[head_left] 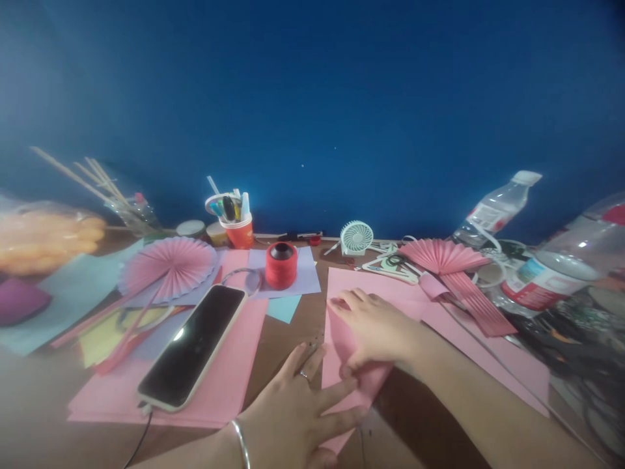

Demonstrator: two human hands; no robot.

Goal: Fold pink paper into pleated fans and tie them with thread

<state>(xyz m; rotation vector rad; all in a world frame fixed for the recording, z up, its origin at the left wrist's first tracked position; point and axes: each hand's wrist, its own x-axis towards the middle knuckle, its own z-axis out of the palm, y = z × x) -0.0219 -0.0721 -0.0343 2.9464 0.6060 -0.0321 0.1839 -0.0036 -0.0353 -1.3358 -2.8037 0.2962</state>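
Note:
A pink paper sheet lies on the brown table in front of me, with its near part folded over. My right hand lies flat on the fold, fingers stretched to the left, thumb tucked at the paper's near edge. My left hand, with a ring and a thin bracelet, rests open with spread fingers on the paper's near corner. Neither hand holds anything.
A phone on a cable lies on more pink paper at left. Behind are a round pink paper fan, a red thread spool, a pen cup, a small white desk fan, pleated pink paper and plastic bottles.

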